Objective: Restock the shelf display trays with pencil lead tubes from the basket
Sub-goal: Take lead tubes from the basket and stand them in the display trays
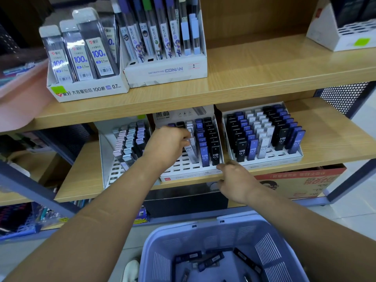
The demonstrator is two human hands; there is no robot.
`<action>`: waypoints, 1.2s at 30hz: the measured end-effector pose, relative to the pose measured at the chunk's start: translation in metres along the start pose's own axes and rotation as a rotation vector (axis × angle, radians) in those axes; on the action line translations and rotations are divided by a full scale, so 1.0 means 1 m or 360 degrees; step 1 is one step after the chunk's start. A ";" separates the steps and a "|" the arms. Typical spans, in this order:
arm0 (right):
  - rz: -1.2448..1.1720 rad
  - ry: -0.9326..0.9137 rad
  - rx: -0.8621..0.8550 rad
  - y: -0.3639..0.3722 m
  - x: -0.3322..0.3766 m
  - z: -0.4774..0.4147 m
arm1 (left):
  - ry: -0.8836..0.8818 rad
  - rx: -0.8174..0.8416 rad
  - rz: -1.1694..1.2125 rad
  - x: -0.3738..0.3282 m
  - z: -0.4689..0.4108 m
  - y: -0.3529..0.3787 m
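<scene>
Left hand [168,143] is in the middle tray [183,165], fingers curled round a white lead tube [190,152] that stands on end, long axis near vertical and tipped slightly back, HB 0.7 label facing out beside upright blue and black rows. Right hand [236,180] pinches that tray's front lip, thumb on top. Down in the basket [264,247], loose tubes [211,259] lie flat at mixed angles.

Periwinkle slotted plastic basket [203,235] holds black and blue loose tubes [211,261]. White grid-slotted cardboard tray [187,166], front edge of tan wood-grain shelf [325,139]: lead tubes [205,157] black, violet-blue, silver-white. Dark perforated metal panel [343,96], dotted. Green sticker [58,90] on white box [87,93].
</scene>
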State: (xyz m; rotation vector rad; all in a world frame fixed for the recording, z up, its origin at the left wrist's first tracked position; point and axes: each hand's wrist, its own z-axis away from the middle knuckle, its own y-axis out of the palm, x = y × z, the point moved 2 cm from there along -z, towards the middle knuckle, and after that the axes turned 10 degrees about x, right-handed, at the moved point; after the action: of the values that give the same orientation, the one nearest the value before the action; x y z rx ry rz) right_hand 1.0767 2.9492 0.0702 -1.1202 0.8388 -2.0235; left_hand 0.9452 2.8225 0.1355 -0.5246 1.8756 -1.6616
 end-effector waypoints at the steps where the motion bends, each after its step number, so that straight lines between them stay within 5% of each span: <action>1: -0.0006 0.0001 0.0004 0.000 0.000 0.000 | 0.0027 0.0015 0.0013 0.000 0.001 0.002; 12: -0.0025 -0.0033 -0.0008 0.001 0.000 0.003 | -0.0097 0.0021 0.0287 0.004 0.000 0.027; 23: 0.0052 -0.0095 0.0109 -0.001 -0.005 0.003 | -0.0013 0.0232 -0.0359 -0.004 0.005 0.045; 31: 0.0093 -0.0229 -0.0010 -0.009 -0.025 0.045 | 0.0362 -0.0053 0.0001 -0.023 0.055 0.038; 36: 0.0214 -0.0068 0.0359 0.053 -0.073 0.079 | 0.0621 0.0394 -0.0119 -0.022 0.125 0.106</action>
State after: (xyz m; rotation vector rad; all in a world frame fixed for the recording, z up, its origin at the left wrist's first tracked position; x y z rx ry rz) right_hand 1.1891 2.9602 0.0290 -0.9516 0.6289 -1.9214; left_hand 1.0518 2.7573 0.0265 -0.1777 1.8867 -2.1314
